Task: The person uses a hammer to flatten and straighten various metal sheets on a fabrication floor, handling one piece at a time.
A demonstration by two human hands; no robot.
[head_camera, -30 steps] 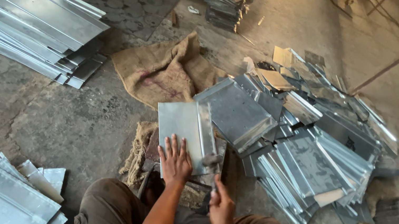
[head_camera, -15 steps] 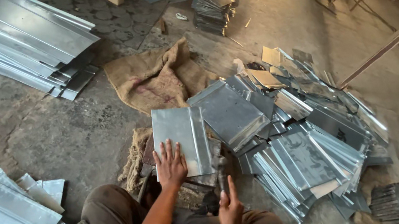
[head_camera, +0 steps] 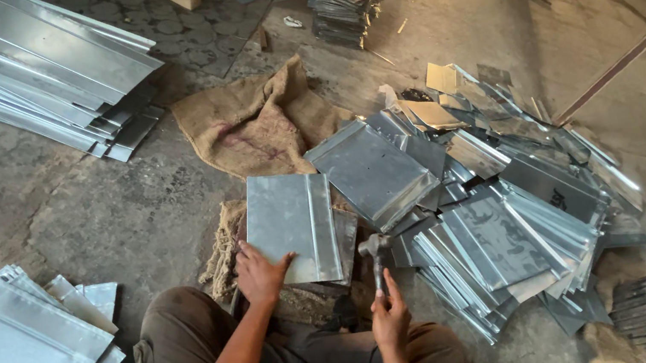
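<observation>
1. Left hand (head_camera: 258,271) lies flat, fingers spread, pressing the metal sheet (head_camera: 292,226) on the floor before the knees
2. Right hand (head_camera: 390,318) is clenched round the hammer (head_camera: 375,255); its head hangs beside the sheet's right edge

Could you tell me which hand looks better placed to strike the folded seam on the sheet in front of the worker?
Probably the right hand: it grips the hammer beside the metal sheet, while the left hand lies flat on it.
</observation>
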